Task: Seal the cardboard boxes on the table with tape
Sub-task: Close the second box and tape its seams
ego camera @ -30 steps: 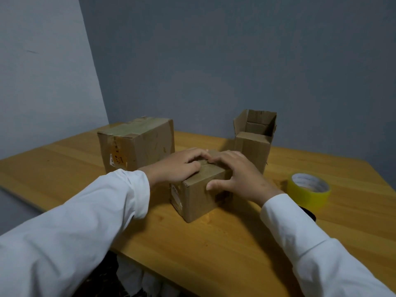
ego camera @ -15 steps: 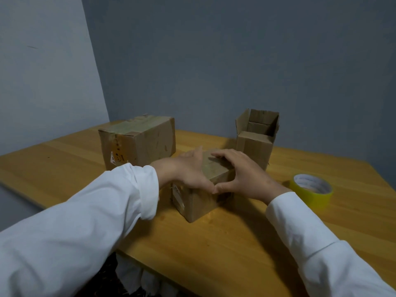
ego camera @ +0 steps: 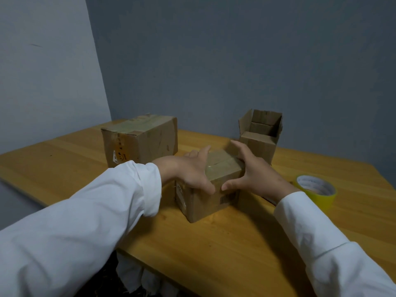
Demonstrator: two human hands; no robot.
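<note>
A small cardboard box (ego camera: 222, 167) stands mid-table with a shiny strip of tape over its closed top and down its front. My left hand (ego camera: 188, 173) lies against its left top edge and my right hand (ego camera: 255, 174) against its right edge. Both thumbs press on the front face just below the top, the fingers reaching straight back along the sides. A yellow tape roll (ego camera: 315, 190) lies flat to the right, apart from both hands. A larger taped box (ego camera: 145, 140) stands behind on the left. A small box with its flaps up (ego camera: 260, 136) stands behind on the right.
The wooden table (ego camera: 214, 249) sits in a corner between grey walls, with its near edge just below my sleeves. Bare wood lies in front of the small box and at the far left. White cloth hangs below the table's edge.
Both hands slid from the top of the small box out to its side edges, and the thumbs came down onto the front face. The box stayed in place.
</note>
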